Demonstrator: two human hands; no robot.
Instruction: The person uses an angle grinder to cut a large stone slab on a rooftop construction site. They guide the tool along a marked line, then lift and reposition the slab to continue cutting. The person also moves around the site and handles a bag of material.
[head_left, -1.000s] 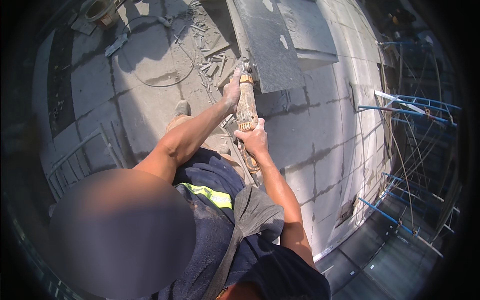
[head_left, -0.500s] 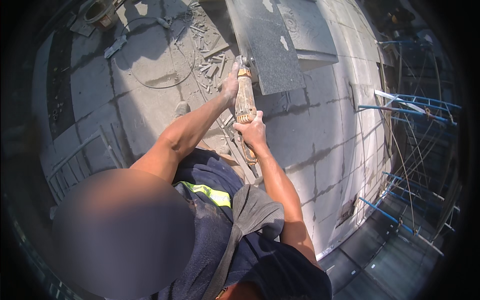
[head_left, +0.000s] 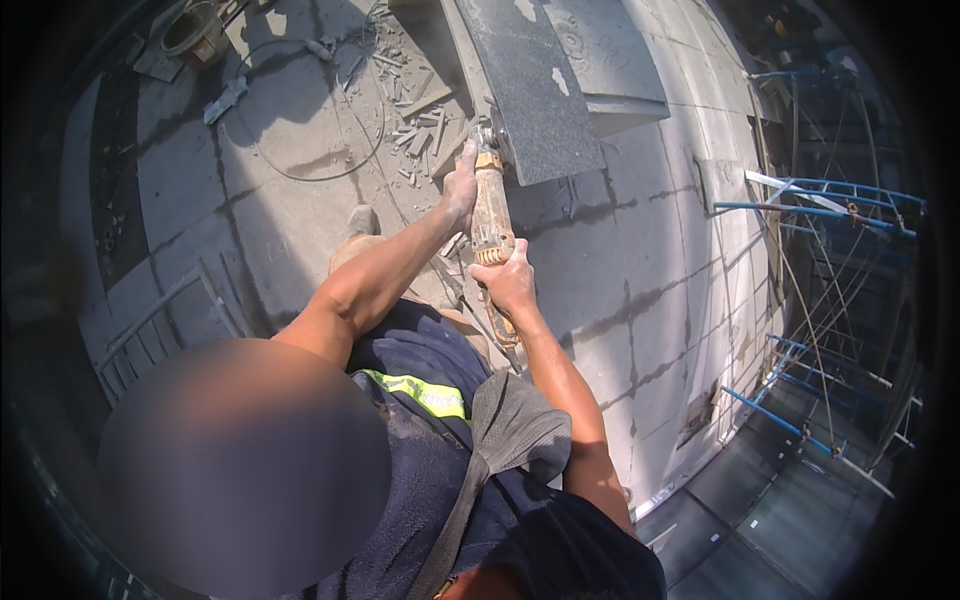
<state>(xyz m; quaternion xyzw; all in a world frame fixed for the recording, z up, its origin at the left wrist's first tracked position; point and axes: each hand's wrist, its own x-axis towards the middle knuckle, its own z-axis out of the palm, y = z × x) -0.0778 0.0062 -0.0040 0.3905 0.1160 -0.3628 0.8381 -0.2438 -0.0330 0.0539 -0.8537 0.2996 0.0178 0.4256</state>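
Both my hands are on a dusty orange angle grinder (head_left: 491, 210). My left hand (head_left: 461, 188) is closed on its front end, close behind the grinder's head. Farther back, my right hand (head_left: 508, 280) wraps round the rear handle. The grinder's head lies against the left edge of a dark grey stone slab (head_left: 540, 110), near the slab's near end. Whether the disc touches the stone I cannot make out. Two pale patches mark the top of the slab.
Stone offcuts (head_left: 425, 130) litter the paved floor left of the slab. A bucket (head_left: 196, 36) stands at the far left, with a looping cable (head_left: 300, 178) nearer. A metal frame (head_left: 165, 325) lies at left. Blue scaffolding (head_left: 830, 200) rises on the right beyond the ledge.
The grinder and both hands have shifted slightly toward me along the slab's left edge. The whole view has moved a little too.
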